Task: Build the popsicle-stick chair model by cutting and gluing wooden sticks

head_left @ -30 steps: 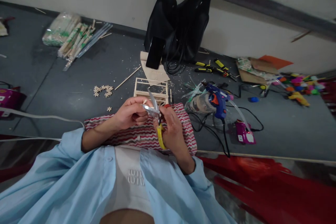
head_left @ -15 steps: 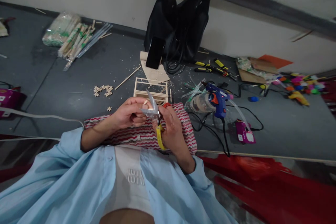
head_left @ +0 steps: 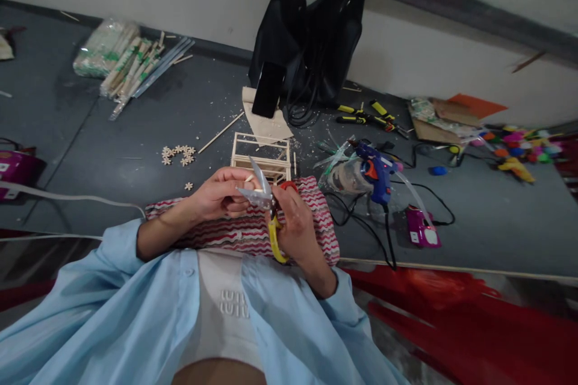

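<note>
My right hand (head_left: 294, 221) is closed on the handles of a pair of scissors (head_left: 275, 237), yellow and red, whose blades are spread and point up and left. Between thumb and fingers, my left hand (head_left: 222, 194) pinches a small wooden stick (head_left: 250, 178) beside the blades. How the blades touch the stick is too small to tell. Just beyond both hands stands a small frame of thin wooden sticks (head_left: 262, 162). Under my wrists lies a red and white wavy-striped cloth (head_left: 226, 234).
Right of the frame, a blue glue gun (head_left: 379, 174) rests by a plastic jar (head_left: 347, 175), with cables nearby. Behind are a phone (head_left: 268, 90), a black bag (head_left: 311, 42) and pliers (head_left: 365, 120). Wooden snowflakes (head_left: 178, 153) and bundled sticks (head_left: 130, 72) lie left.
The scissor blades are spread a little wider, with the lower one further left. Both hands stay in nearly the same place.
</note>
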`<state>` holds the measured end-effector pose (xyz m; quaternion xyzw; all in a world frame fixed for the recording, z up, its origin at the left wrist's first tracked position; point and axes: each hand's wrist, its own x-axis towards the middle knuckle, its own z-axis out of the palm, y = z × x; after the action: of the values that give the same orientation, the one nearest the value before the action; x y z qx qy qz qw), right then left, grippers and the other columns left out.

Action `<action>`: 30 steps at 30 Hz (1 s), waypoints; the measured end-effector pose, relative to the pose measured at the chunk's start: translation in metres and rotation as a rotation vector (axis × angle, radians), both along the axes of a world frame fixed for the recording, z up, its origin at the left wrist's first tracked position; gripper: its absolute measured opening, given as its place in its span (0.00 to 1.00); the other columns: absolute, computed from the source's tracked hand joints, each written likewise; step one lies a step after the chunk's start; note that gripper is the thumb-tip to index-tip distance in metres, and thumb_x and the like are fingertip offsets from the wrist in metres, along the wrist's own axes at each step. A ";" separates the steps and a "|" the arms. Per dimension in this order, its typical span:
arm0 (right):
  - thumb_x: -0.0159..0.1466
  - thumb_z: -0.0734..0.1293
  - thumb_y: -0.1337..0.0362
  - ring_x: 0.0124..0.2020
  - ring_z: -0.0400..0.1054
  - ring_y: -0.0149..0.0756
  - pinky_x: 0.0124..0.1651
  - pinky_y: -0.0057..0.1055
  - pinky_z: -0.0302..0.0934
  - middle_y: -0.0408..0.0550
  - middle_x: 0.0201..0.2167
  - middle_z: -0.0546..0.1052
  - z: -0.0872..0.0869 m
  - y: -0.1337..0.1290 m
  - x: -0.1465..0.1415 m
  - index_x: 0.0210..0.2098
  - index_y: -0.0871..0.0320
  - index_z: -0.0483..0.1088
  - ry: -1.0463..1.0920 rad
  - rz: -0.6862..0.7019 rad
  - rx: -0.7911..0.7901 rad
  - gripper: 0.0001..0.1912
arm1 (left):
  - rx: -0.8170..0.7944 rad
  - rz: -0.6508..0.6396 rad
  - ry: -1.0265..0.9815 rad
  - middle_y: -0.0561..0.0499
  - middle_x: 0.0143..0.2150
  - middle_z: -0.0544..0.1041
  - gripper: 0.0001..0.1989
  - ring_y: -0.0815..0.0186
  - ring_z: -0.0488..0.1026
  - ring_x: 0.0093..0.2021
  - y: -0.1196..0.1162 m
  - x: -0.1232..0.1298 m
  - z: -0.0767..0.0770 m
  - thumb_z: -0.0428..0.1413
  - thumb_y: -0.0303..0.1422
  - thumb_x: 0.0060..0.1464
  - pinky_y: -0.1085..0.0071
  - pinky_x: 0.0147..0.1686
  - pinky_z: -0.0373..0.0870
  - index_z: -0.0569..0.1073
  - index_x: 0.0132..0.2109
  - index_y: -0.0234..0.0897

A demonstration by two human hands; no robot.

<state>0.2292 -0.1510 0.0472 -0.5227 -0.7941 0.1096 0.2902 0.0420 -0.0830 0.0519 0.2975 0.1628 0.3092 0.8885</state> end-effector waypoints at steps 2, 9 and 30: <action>0.61 0.60 0.72 0.39 0.66 0.42 0.40 0.36 0.65 0.52 0.38 0.70 -0.001 0.000 0.000 0.54 0.58 0.66 -0.014 -0.011 0.017 0.22 | 0.001 0.004 -0.005 0.60 0.15 0.56 0.09 0.80 0.48 0.13 -0.001 0.000 -0.001 0.65 0.34 0.48 0.82 0.12 0.51 0.78 0.30 0.30; 0.59 0.60 0.72 0.36 0.66 0.42 0.38 0.35 0.64 0.50 0.35 0.70 -0.003 0.000 0.004 0.55 0.57 0.67 -0.038 -0.044 0.049 0.24 | 0.063 0.041 0.010 0.60 0.16 0.56 0.09 0.79 0.50 0.14 -0.003 -0.001 -0.008 0.64 0.36 0.50 0.81 0.14 0.54 0.78 0.34 0.33; 0.58 0.62 0.73 0.41 0.64 0.45 0.43 0.40 0.65 0.52 0.39 0.69 -0.001 -0.001 -0.002 0.56 0.56 0.66 0.017 0.009 -0.057 0.26 | 0.005 0.009 0.068 0.60 0.14 0.57 0.17 0.80 0.49 0.13 -0.002 -0.001 -0.003 0.67 0.38 0.47 0.82 0.12 0.52 0.71 0.23 0.31</action>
<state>0.2270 -0.1524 0.0466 -0.5264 -0.7905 0.1379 0.2812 0.0413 -0.0854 0.0485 0.3092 0.1938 0.3034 0.8802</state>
